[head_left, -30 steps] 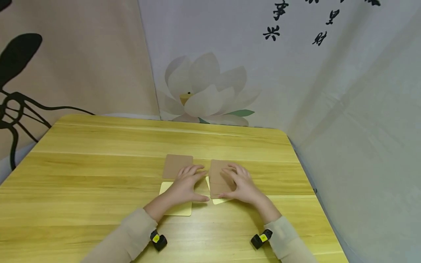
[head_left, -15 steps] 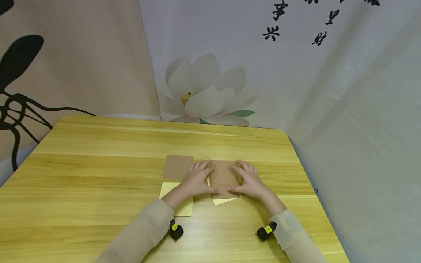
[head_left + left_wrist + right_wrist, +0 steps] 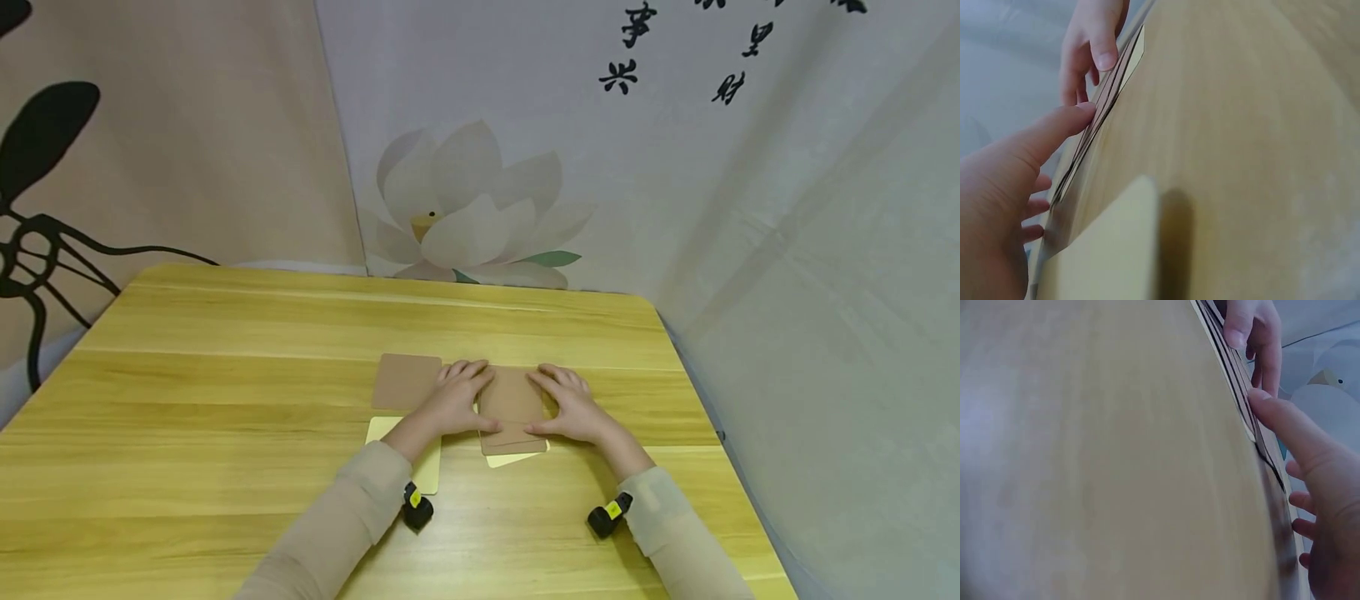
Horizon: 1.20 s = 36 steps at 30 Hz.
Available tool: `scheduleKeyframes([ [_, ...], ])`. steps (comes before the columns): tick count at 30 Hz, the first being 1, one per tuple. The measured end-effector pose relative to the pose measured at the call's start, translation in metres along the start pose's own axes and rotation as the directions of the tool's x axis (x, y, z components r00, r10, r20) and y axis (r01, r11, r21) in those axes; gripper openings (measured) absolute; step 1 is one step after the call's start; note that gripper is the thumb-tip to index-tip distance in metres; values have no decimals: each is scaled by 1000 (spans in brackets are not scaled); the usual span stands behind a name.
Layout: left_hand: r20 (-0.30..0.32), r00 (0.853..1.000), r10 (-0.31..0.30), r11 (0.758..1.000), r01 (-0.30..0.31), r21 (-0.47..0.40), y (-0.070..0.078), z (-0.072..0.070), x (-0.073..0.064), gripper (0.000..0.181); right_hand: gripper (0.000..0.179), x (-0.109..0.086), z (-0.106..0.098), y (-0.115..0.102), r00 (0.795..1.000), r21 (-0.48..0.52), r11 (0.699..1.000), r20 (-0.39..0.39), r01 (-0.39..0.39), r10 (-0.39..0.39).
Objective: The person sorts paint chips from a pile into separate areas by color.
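Since a second ago, our left hand (image 3: 455,406) has moved rightward to the brown stack (image 3: 512,402). Nearest us, two wrist cameras (image 3: 417,515) bear unreadable yellow labels (image 3: 614,509). It and our right hand (image 3: 574,412) are spread, thumbs touching the stack, which overlies one yellow card (image 3: 513,459) on our desk (image 3: 225,375). Leftward lie another yellow card (image 3: 428,468) and, farther, one brown card (image 3: 405,382). Beyond, the curtain (image 3: 675,183) reads 事, 兴, 里, 财.

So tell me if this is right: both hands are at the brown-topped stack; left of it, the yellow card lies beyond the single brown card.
Not quite: the head view shows the yellow card on the near side of the single brown card. Both cards do lie left of the brown-topped stack, with the left hand and right hand at it.
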<state>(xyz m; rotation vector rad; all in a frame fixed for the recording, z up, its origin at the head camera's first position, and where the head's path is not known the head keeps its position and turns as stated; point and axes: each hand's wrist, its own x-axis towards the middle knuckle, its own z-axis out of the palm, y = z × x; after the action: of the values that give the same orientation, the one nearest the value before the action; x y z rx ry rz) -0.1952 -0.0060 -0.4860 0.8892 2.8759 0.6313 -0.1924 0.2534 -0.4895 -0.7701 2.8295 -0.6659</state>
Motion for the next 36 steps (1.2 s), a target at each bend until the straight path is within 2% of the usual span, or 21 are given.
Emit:
scheduleKeyframes([
  [13, 2, 1000, 18, 1000, -18, 16, -3, 3, 1, 92, 90, 3, 2, 4, 1000, -18, 1000, 8, -1, 1],
  [21, -5, 1000, 18, 1000, -18, 5, -3, 3, 1, 90, 87, 2, 3, 1, 999, 30, 999, -19, 29, -28],
  [36, -49, 998, 45, 999, -45, -7, -2, 2, -4, 89, 87, -2, 1, -7, 998, 28, 998, -41, 51, -50],
])
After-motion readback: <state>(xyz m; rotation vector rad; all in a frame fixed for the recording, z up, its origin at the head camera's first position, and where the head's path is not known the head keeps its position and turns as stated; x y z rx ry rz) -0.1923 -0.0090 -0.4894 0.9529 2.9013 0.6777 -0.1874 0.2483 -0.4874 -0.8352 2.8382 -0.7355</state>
